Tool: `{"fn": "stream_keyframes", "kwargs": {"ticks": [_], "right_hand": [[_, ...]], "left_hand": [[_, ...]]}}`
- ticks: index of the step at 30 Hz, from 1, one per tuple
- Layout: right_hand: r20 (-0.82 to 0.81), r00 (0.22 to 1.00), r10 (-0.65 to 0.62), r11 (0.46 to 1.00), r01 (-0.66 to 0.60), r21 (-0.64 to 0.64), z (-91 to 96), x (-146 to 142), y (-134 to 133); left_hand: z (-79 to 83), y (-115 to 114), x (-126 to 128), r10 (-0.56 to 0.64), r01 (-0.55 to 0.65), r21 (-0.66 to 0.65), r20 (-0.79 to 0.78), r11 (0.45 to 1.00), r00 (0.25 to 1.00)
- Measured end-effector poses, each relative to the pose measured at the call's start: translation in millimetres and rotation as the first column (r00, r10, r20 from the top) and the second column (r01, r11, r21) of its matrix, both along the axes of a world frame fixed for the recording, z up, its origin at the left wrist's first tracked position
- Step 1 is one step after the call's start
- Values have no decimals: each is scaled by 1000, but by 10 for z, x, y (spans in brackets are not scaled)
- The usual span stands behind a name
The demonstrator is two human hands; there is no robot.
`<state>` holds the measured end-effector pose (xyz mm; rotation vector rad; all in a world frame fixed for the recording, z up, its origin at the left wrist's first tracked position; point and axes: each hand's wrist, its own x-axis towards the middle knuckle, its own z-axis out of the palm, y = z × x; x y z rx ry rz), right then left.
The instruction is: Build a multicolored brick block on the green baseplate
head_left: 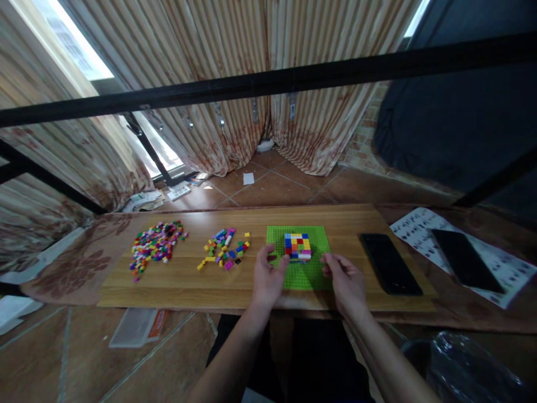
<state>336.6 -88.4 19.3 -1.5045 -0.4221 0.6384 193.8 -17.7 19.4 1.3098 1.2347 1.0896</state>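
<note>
A square build of colourful toy bricks (pixel 298 246) sits on the green baseplate (pixel 312 277), with blue, white, red, orange and yellow pieces showing on top. At its left is my left hand (pixel 268 280), fingers apart and thumb stretched out close to the build's near-left corner; whether the thumb touches it I cannot tell. My right hand (pixel 346 277) hovers by the baseplate's right edge, thumb and fingertips pressed together. Anything pinched there is too small or hidden to name.
Loose bricks (pixel 226 249) lie scattered left of the baseplate, and a denser brick pile (pixel 155 243) is farther left. A black phone (pixel 390 263) rests on the wooden board (pixel 235 291) at right. Beyond it, a dark tablet-like slab (pixel 465 260) covers part of a printed sheet (pixel 419 226).
</note>
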Motion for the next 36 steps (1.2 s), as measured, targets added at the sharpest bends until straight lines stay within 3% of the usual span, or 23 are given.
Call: {"fn": "stream_keyframes", "kwargs": {"ticks": [4,7,12,16,22,36], "right_hand": [[140,988,61,998,-56,-41,9,-134,-269],[217,963,162,987,-156,-47,27,-311,-413],[303,892,336,941,-332,-68,-2,-616,-494],[324,841,433,900,-422,-107,-19,-773,-508],[309,819,484,875,-453,-171,-50,-852,-553],[299,741,601,799,-553,-235,-86,-964,-530]], "left_hand": [[-55,-141,-532,-8,16,58,-137,998,991],[-118,-161,-901,101,-69,137,-248,988,963],[-106,-25,-1271,236,-130,235,-512,963,826],[-36,84,-1308,240,-56,289,-656,956,715],[-7,126,-1260,162,28,222,-788,975,594],[-64,161,-1348,159,10,218,-742,976,651]]}}
